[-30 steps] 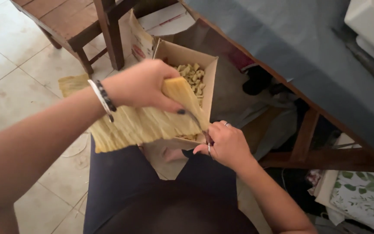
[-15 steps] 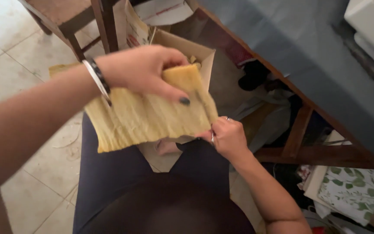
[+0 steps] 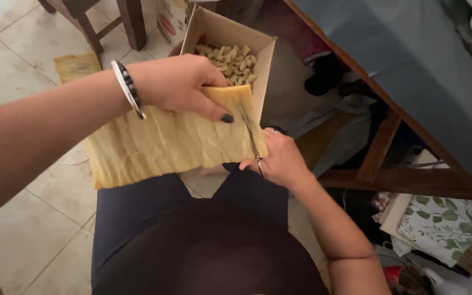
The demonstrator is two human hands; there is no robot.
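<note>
While left hand (image 3: pixel 176 82) pinches yellow fibrous sheet (image 3: pixel 165 145), now lower over lap, right hand (image 3: pixel 279 161) closes scissors (image 3: pixel 251 139) through its edge; cardboard box (image 3: pixel 263 71) of cut pieces beyond.

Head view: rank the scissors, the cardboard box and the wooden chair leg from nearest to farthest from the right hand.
1. Scissors: in the right hand itself, blades through the yellow sheet.
2. Cardboard box: just above the hand, holding cut pieces.
3. Wooden chair leg: farthest, top left on the tiled floor.
</note>
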